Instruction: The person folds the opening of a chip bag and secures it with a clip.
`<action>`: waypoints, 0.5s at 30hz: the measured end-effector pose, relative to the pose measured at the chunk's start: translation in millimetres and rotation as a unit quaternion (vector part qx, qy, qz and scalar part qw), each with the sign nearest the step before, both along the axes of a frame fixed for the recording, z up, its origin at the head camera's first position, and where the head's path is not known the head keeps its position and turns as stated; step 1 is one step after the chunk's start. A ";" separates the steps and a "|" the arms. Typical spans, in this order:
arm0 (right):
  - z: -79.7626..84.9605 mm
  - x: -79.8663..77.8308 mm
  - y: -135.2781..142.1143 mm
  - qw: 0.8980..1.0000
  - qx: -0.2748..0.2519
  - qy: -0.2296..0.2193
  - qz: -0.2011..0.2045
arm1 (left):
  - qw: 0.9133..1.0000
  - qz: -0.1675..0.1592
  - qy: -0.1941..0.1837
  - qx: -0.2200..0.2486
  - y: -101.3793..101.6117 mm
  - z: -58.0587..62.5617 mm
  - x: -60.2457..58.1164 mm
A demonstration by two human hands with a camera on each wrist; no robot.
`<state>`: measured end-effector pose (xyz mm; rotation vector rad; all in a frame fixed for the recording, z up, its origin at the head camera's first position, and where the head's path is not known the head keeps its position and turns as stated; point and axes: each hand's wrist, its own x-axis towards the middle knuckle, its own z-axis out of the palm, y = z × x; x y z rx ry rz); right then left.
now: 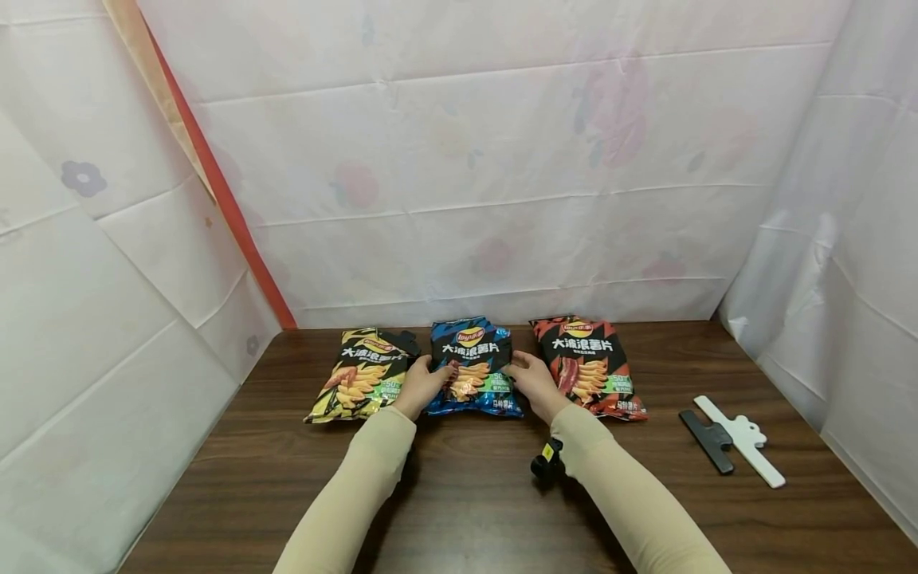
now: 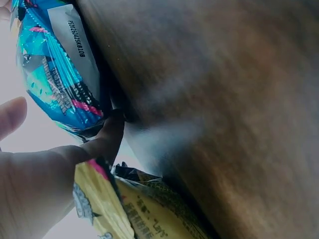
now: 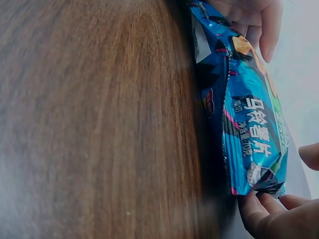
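Note:
A blue bag of potato chips (image 1: 469,351) lies face up on the table, between the two hands. My left hand (image 1: 421,386) holds its left side, the thumb over the front. In the left wrist view a fingertip (image 2: 115,122) of that hand reaches under the lower edge of the blue bag (image 2: 65,74). My right hand (image 1: 532,383) is at the bag's right side. Its fingers (image 3: 254,211) touch the near corner of the blue bag (image 3: 244,114) in the right wrist view, while the thumb (image 3: 310,155) stands above. A yellow chip bag (image 1: 362,375) lies beside my left hand.
A red chip bag (image 1: 588,367) lies right of my right hand. A black clip (image 1: 402,341) shows at the yellow bag's upper right. Farther right, a black clip (image 1: 708,441) touches a white clip (image 1: 742,438). White curtains (image 1: 502,175) surround the wooden table (image 1: 459,494).

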<state>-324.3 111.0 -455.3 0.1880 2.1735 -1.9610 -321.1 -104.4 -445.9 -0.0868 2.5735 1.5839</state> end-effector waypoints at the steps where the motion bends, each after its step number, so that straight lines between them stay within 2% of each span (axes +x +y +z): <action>1: 0.4 0.0 0.5 1.000 -0.005 0.000 -0.001 | 1.000 -0.001 0.001 0.002 0.1 -0.1 -0.2; 10: 3.4 1.2 6.5 0.999 -0.042 0.003 -0.013 | 1.000 0.003 0.011 0.027 -0.2 -0.4 0.2; 15: 6.5 2.8 7.7 0.999 -0.046 0.002 -0.017 | 0.999 0.010 0.013 0.034 -0.8 -0.8 1.8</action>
